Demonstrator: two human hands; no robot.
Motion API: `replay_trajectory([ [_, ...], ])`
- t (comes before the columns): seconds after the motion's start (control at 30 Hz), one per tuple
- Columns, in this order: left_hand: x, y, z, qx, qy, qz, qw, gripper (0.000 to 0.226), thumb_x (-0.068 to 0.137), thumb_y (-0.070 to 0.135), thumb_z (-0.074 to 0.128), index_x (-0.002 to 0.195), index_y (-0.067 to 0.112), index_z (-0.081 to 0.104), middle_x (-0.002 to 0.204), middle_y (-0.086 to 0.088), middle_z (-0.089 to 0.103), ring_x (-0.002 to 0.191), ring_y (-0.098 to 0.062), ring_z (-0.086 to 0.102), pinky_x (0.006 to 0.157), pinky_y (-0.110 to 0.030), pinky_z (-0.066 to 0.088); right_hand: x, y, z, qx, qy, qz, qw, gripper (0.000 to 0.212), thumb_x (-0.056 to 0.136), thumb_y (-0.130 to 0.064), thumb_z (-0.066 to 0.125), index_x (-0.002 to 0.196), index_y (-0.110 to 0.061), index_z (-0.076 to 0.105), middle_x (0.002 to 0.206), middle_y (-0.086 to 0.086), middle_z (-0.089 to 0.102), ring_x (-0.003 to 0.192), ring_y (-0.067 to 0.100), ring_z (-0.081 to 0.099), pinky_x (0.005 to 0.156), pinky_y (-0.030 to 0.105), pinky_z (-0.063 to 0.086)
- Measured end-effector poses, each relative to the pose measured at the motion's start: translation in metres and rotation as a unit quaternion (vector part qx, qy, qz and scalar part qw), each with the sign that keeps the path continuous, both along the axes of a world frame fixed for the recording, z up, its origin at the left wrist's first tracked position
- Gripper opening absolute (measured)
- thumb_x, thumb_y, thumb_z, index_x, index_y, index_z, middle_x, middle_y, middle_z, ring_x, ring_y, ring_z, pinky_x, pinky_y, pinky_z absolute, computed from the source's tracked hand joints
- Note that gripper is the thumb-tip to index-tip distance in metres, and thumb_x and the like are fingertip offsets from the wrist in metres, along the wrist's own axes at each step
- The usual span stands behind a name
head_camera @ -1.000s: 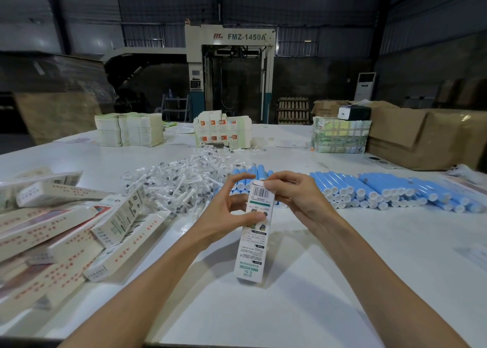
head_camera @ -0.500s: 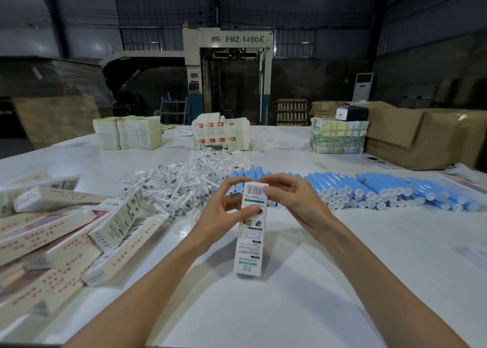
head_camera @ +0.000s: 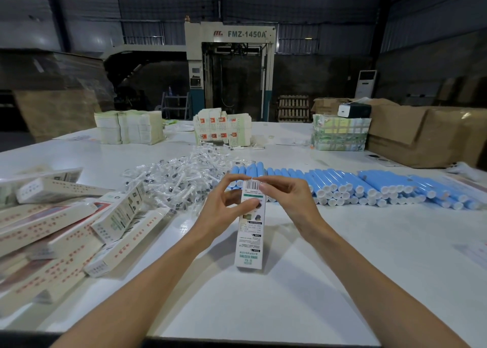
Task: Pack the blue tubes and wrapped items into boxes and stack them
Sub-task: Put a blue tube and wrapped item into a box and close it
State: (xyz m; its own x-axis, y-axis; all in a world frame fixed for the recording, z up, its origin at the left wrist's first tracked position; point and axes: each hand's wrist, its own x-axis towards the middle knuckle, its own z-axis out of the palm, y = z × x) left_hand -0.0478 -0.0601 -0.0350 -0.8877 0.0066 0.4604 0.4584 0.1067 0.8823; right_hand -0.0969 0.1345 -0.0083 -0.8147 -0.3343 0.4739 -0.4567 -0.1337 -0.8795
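A narrow white box (head_camera: 249, 238) with green print stands upright on the white table (head_camera: 329, 268), right in front of me. My left hand (head_camera: 224, 210) grips its upper part, thumb on the front face. My right hand (head_camera: 287, 202) pinches the top end by the barcode. Behind the box lies a long row of blue tubes (head_camera: 369, 188) with white caps. To the left of the tubes is a heap of clear wrapped items (head_camera: 179, 181). A loose pile of packed boxes (head_camera: 66, 231) lies at the left.
At the far side of the table stand pale flat box stacks (head_camera: 129, 127), a red-and-white box stack (head_camera: 221, 130) and a strapped bundle (head_camera: 340, 134). Brown cartons (head_camera: 421, 134) sit at the back right. A large machine (head_camera: 232, 71) stands beyond the table.
Both hands stay on the upright box. My fingers have shifted a little at its top end, and the view has dipped slightly.
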Motion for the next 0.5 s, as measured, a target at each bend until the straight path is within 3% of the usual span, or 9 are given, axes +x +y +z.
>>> replay_trajectory([
  [0.1, 0.0, 0.002, 0.0, 0.002, -0.001, 0.002, 1.0, 0.051, 0.091, 0.037, 0.088, 0.132, 0.039, 0.058, 0.113, -0.007, 0.082, 0.104, -0.029, 0.078, 0.08, -0.035, 0.065, 0.0, -0.001, -0.003, 0.003, 0.004, -0.004, 1.0, 0.016, 0.097, -0.017, 0.074, 0.111, -0.017, 0.082, 0.107, 0.0, 0.081, 0.105, 0.02, 0.076, 0.095, 0.035, 0.059],
  [0.2, -0.002, 0.003, -0.001, 0.022, -0.005, -0.005, 1.0, 0.054, 0.09, 0.034, 0.088, 0.134, 0.037, 0.057, 0.115, -0.01, 0.081, 0.107, -0.031, 0.078, 0.085, -0.036, 0.065, 0.0, -0.004, -0.007, -0.003, 0.002, 0.0, 1.0, 0.022, 0.099, -0.024, 0.072, 0.12, -0.023, 0.078, 0.115, -0.004, 0.079, 0.111, 0.014, 0.073, 0.097, 0.03, 0.058],
  [0.3, -0.004, 0.002, -0.002, 0.059, -0.008, 0.007, 0.998, 0.057, 0.087, 0.029, 0.091, 0.131, 0.034, 0.055, 0.117, -0.01, 0.081, 0.106, -0.029, 0.078, 0.086, -0.036, 0.065, 0.001, -0.008, -0.012, -0.055, -0.081, 0.021, 0.995, 0.034, 0.102, -0.035, 0.067, 0.135, -0.024, 0.067, 0.121, -0.002, 0.077, 0.116, 0.016, 0.072, 0.097, 0.026, 0.058],
  [0.4, -0.006, -0.003, -0.001, 0.111, -0.01, 0.01, 0.994, 0.059, 0.084, 0.027, 0.093, 0.125, 0.03, 0.052, 0.121, -0.013, 0.079, 0.108, -0.032, 0.078, 0.088, -0.044, 0.066, 0.003, -0.01, -0.019, -0.004, -0.161, 0.045, 0.986, 0.039, 0.102, -0.054, 0.057, 0.125, -0.026, 0.073, 0.114, 0.004, 0.078, 0.108, 0.024, 0.073, 0.083, 0.026, 0.058],
  [0.5, -0.006, -0.005, 0.0, 0.142, -0.018, 0.002, 0.99, 0.064, 0.078, 0.033, 0.094, 0.125, 0.029, 0.05, 0.122, -0.016, 0.077, 0.108, -0.036, 0.077, 0.088, -0.049, 0.066, 0.005, -0.013, -0.027, 0.032, -0.223, 0.154, 0.962, 0.051, 0.1, -0.067, 0.049, 0.126, -0.03, 0.074, 0.116, 0.015, 0.075, 0.098, 0.032, 0.074, 0.082, 0.042, 0.062],
])
